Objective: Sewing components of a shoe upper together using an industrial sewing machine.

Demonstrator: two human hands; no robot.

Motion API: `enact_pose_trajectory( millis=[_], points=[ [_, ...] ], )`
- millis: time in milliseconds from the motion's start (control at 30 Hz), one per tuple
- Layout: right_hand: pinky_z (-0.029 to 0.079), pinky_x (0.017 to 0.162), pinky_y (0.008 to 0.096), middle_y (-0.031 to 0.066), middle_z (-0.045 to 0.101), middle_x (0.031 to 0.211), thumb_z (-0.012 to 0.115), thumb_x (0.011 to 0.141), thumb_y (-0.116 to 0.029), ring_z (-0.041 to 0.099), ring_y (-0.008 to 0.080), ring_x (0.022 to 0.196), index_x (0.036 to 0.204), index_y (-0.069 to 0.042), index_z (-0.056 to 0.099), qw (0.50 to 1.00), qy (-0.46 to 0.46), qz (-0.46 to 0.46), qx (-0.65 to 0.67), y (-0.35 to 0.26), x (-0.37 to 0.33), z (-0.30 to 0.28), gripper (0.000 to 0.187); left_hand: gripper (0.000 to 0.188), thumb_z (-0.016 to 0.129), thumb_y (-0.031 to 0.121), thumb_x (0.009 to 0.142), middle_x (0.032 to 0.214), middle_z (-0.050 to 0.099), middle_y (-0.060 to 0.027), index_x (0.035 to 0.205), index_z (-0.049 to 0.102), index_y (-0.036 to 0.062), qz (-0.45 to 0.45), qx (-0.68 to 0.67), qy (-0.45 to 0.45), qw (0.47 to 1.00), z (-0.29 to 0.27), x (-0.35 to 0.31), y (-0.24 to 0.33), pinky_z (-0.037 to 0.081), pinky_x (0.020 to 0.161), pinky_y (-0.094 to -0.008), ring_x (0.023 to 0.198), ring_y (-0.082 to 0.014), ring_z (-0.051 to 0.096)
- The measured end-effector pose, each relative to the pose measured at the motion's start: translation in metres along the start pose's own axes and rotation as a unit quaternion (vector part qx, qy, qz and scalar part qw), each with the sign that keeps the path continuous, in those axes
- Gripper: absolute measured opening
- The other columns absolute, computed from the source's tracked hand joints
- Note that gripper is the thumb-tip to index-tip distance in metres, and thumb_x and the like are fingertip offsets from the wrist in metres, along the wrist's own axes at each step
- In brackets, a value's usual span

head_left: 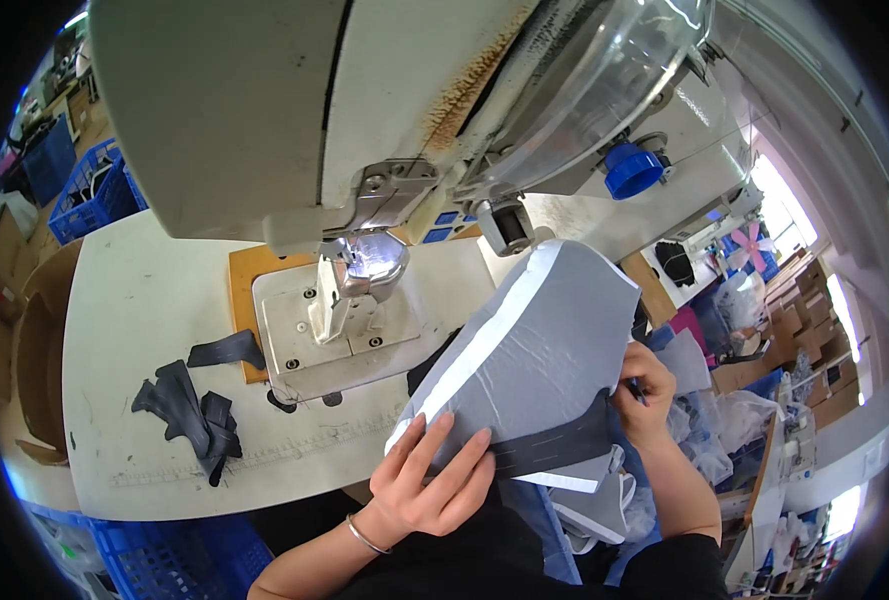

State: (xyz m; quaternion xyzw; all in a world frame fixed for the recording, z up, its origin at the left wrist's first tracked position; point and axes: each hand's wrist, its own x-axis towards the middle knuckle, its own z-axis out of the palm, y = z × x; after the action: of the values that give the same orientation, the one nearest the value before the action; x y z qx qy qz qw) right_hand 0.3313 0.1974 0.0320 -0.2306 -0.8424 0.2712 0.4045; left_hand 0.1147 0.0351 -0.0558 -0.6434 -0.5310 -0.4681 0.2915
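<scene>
The grey fabric panel (pixel 544 340) lies at the near right edge of the surface (pixel 134 330), just right of the sewing machine (pixel 364 130). It is likely light, limp and apt to slide. The left hand (pixel 429 480) presses flat on its lower edge, grip wide. The right hand (pixel 644 395) pinches the right edge near the dark band (pixel 554 445). Take hold at the edges.

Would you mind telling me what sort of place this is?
Most likely a sewing workshop or garment factory: an industrial sewing machine stands on a white table, cut dark fabric pieces lie beside it, and both hands hold a grey fabric panel.
</scene>
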Motion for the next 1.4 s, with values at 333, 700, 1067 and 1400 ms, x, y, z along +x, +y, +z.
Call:
enact_pose_trajectory(
  millis=[333, 700, 1067, 1400],
  points=[
    [0.046, 0.075, 0.0285, 0.0128, 0.065, 0.091, 0.052, 0.062, 0.014, 0.061, 0.0224, 0.084, 0.078, 0.002, 0.064, 0.997, 0.056, -0.013, 0.052, 0.002, -0.007, 0.002, 0.023, 0.008, 0.062, 0.015, 0.077, 0.099, 0.068, 0.0004, 0.083, 0.057, 0.0147, 0.013, -0.028, 0.055, 0.998, 0.003, -0.001, 0.002, 0.060, 0.082, -0.0439, 0.096, -0.0295, 0.067],
    [0.045, 0.079, 0.0293, 0.0135, 0.064, 0.097, 0.054, 0.066, 0.011, 0.060, 0.0225, 0.088, 0.083, 0.003, 0.065, 0.996, 0.045, -0.020, 0.080, -0.002, -0.006, 0.001, 0.022, 0.006, 0.061, 0.014, 0.077, 0.097, 0.069, 0.0003, 0.082, 0.057, 0.0150, 0.021, -0.035, 0.057, 0.998, 0.004, 0.000, 0.003, 0.060, 0.081, -0.0433, 0.093, -0.0285, 0.067],
    [0.045, 0.072, 0.0286, 0.0123, 0.062, 0.092, 0.059, 0.066, 0.011, 0.059, 0.0219, 0.082, 0.082, 0.001, 0.066, 0.995, 0.034, -0.046, 0.078, -0.018, -0.001, 0.006, 0.020, 0.016, 0.066, 0.005, 0.072, 0.095, 0.068, -0.0075, 0.083, 0.055, 0.0067, 0.034, -0.069, 0.041, 0.996, 0.002, -0.007, 0.003, 0.061, 0.075, -0.0483, 0.094, -0.0361, 0.066],
    [0.045, 0.071, 0.0297, 0.0124, 0.061, 0.090, 0.060, 0.066, 0.009, 0.058, 0.0218, 0.080, 0.084, 0.000, 0.067, 0.994, 0.004, -0.068, 0.080, -0.026, 0.001, 0.004, 0.021, 0.012, 0.064, 0.008, 0.076, 0.097, 0.068, -0.0044, 0.084, 0.056, 0.0098, 0.033, -0.053, 0.043, 0.997, 0.000, -0.011, 0.004, 0.060, 0.078, -0.0465, 0.095, -0.0332, 0.067]
  ],
)
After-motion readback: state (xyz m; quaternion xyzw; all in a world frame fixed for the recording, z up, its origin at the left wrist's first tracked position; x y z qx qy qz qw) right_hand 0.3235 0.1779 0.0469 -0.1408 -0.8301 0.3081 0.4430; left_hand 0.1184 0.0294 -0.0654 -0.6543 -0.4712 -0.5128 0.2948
